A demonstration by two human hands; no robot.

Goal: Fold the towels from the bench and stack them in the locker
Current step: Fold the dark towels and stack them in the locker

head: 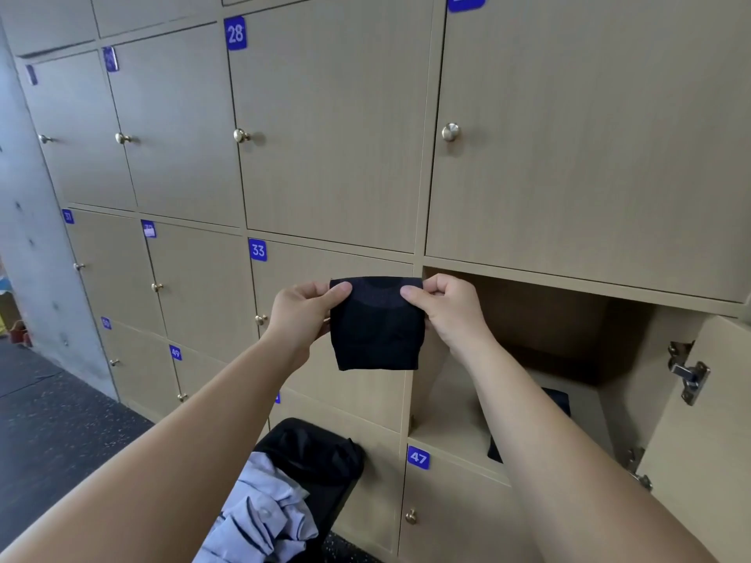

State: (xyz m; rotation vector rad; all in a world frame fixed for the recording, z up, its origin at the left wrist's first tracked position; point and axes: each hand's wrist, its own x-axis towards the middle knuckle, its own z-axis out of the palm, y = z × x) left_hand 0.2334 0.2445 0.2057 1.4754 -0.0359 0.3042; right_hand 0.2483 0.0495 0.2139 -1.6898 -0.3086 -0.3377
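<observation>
A small dark navy towel (376,331) hangs folded in the air in front of locker door 33. My left hand (302,314) pinches its upper left corner and my right hand (449,308) pinches its upper right corner. Just to the right is the open locker (569,339), its door (707,420) swung out to the right. Inside it lies a dark folded cloth (558,400), partly hidden behind my right forearm. Below my arms the black bench (325,453) carries a crumpled light blue cloth (264,518) and a dark cloth.
Rows of shut beige locker doors with brass knobs (242,135) and blue number tags fill the wall. A grey concrete pillar (28,237) stands at the left. Dark speckled floor (61,420) lies at the lower left.
</observation>
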